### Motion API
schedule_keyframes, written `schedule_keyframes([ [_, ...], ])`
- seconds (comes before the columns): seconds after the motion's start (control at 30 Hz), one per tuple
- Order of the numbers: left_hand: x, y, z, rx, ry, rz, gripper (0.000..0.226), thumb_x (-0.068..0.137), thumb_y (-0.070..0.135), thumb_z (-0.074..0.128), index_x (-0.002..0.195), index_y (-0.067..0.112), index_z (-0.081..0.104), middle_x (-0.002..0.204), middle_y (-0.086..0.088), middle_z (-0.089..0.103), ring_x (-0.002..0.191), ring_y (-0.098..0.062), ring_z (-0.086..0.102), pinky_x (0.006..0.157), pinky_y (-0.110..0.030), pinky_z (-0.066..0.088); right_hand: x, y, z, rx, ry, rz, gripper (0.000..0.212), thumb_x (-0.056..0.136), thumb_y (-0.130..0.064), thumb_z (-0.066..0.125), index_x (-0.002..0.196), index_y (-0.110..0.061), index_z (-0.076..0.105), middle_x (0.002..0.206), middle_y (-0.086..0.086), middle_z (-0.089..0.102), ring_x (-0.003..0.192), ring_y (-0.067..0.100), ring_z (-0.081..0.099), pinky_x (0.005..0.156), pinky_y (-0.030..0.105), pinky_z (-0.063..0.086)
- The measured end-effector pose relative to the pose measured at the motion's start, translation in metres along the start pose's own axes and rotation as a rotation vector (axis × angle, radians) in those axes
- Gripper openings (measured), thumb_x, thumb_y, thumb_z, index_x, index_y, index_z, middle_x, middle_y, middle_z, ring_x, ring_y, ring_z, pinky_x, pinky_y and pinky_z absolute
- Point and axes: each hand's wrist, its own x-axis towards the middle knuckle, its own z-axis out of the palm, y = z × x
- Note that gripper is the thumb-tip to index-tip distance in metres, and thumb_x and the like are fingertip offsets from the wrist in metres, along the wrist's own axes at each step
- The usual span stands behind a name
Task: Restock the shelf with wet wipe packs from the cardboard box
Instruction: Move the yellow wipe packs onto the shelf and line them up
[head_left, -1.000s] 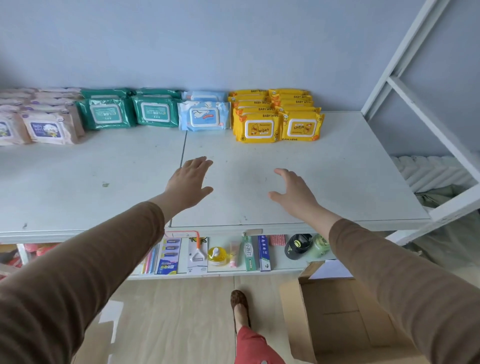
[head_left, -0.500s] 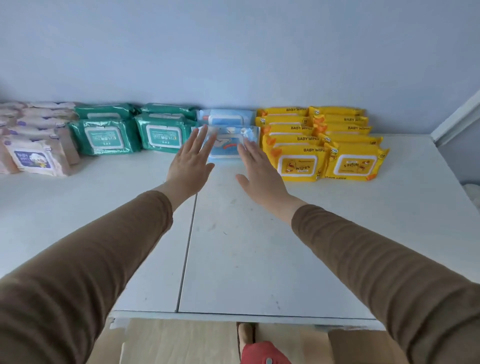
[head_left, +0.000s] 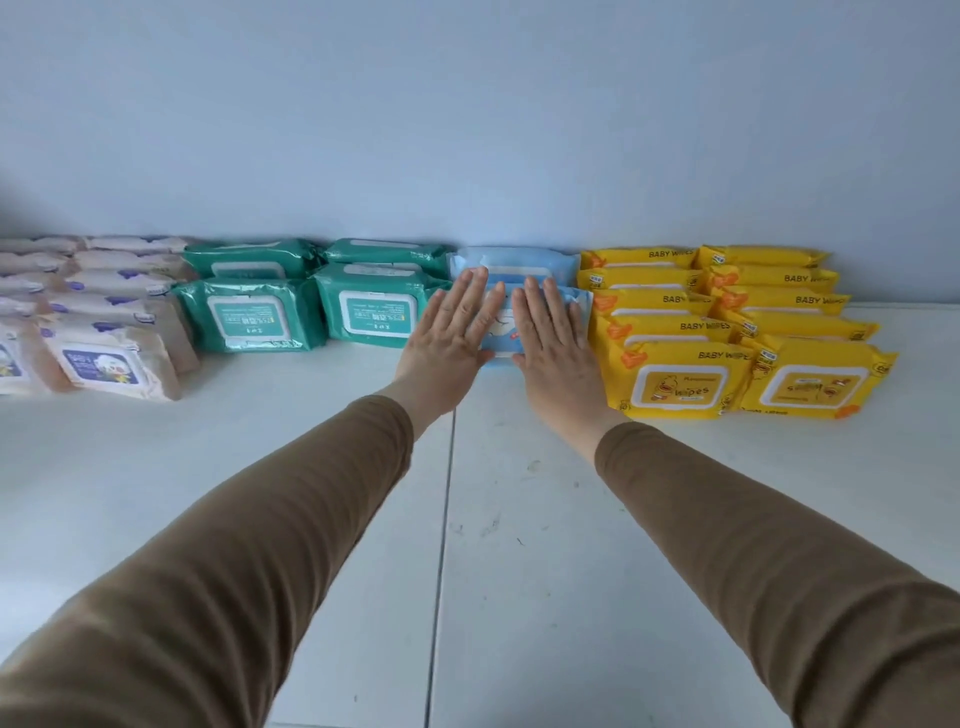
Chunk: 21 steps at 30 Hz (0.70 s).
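White shelf (head_left: 260, 493) against the wall, with rows of wet wipe packs along the back: beige packs (head_left: 104, 322) far left, green packs (head_left: 306, 301), blue packs (head_left: 519, 260) in the middle, yellow packs (head_left: 727, 322) at right. Change from a second ago: both hands were hovering over the shelf's bare front edge with the cardboard box visible below; half a second ago they were reaching for the blue row. Now the left hand (head_left: 449, 332) and right hand (head_left: 556, 343) lie flat, fingers straight, pressed on the front blue pack (head_left: 498, 325), grasping nothing. That pack sits between the green and yellow rows, leaning on the blue one behind. Box out of view now. Looks like squaring up a placed pack; the blue row is short, so more restocking is likely needed.
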Motion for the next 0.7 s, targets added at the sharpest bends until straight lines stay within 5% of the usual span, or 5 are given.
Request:
schedule_keyframes([
  [0.17, -0.022, -0.037, -0.016, 0.007, 0.034, 0.128, 0.08, 0.098, 0.045, 0.045, 0.158, 0.023, -0.003, 0.166, -0.001, -0.008, 0.152, -0.021, -0.008, 0.124, -0.044, 0.007, 0.001, -0.029, -0.02, 0.17, 0.052, 0.138, 0.083, 0.091, -0.017, 0.06, 0.159, -0.01, 0.011, 0.167, 0.011, 0.005, 0.154, 0.032, 0.0, 0.124, 0.052, 0.006],
  [0.3, -0.058, -0.13, -0.023, -0.039, 0.067, 0.021, 0.081, 0.096, 0.045, 0.051, 0.158, 0.023, 0.005, 0.166, -0.004, 0.004, 0.153, -0.024, -0.001, 0.124, -0.043, 0.004, 0.039, -0.093, -0.044, 0.344, 0.089, 0.082, 0.083, 0.087, -0.02, 0.067, 0.156, -0.011, 0.023, 0.165, 0.01, 0.015, 0.153, 0.032, 0.012, 0.124, 0.048, 0.014],
  [0.5, -0.069, -0.272, -0.034, 0.033, -0.006, -0.05, 0.103, 0.085, 0.054, 0.064, 0.158, 0.021, 0.0, 0.165, -0.009, 0.001, 0.152, -0.029, -0.001, 0.122, -0.042, 0.0, 0.124, -0.159, -0.053, 0.176, -0.044, 0.003, 0.093, 0.076, -0.039, 0.081, 0.151, -0.012, 0.034, 0.154, 0.011, 0.035, 0.139, 0.035, 0.033, 0.119, 0.042, 0.026],
  [0.7, -0.054, -0.304, -0.025, 0.004, -0.049, 0.112, 0.108, 0.078, 0.064, 0.066, 0.158, 0.018, 0.009, 0.139, -0.008, 0.041, 0.123, -0.031, 0.038, 0.106, -0.043, 0.035, 0.126, -0.16, -0.047, 0.084, -0.178, 0.015, 0.091, 0.075, -0.027, 0.084, 0.152, -0.02, 0.035, 0.148, 0.006, 0.042, 0.133, 0.029, 0.041, 0.111, 0.038, 0.034],
])
